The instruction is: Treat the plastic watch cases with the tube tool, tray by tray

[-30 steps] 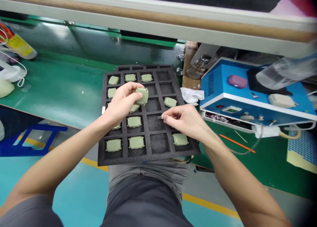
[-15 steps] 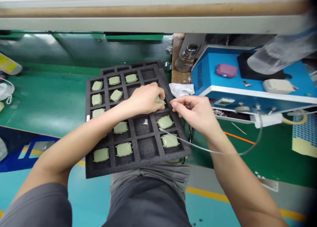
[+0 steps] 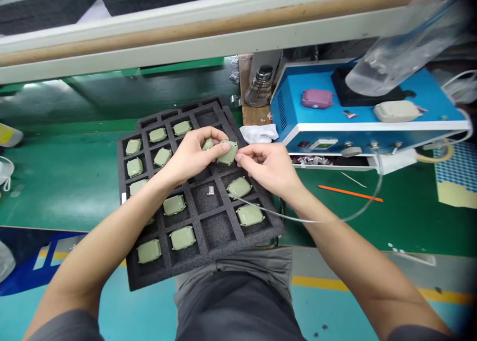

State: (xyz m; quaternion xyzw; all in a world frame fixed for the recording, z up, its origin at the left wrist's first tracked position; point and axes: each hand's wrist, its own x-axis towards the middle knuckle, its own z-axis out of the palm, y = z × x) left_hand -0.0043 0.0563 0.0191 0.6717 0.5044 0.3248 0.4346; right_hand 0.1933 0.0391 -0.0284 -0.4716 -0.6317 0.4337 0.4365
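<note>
A black foam tray (image 3: 218, 232) with square pockets rests on my lap. Several pale green square parts (image 3: 182, 237) lie in its pockets. My left hand (image 3: 192, 155) is closed on one green part (image 3: 227, 153), lifted above the tray's far right pockets. My right hand (image 3: 270, 167) is pinched shut right beside that part, touching its edge; a thin clear tube (image 3: 316, 221) runs out from under this hand to the right. What the pinch holds is hidden. A small silvery piece (image 3: 210, 190) lies in a middle pocket.
A blue machine box (image 3: 357, 122) stands on the green bench (image 3: 67, 177) to the right, with a purple item (image 3: 317, 98) and a beige item (image 3: 397, 111) on top. A white cloth (image 3: 259, 132), a glass bottle (image 3: 261, 87) and an orange stick (image 3: 349, 193) lie nearby.
My left hand set one green part into a right pocket, then picked up another and lifted it. My right hand moved up to meet it. The view shifted right.
</note>
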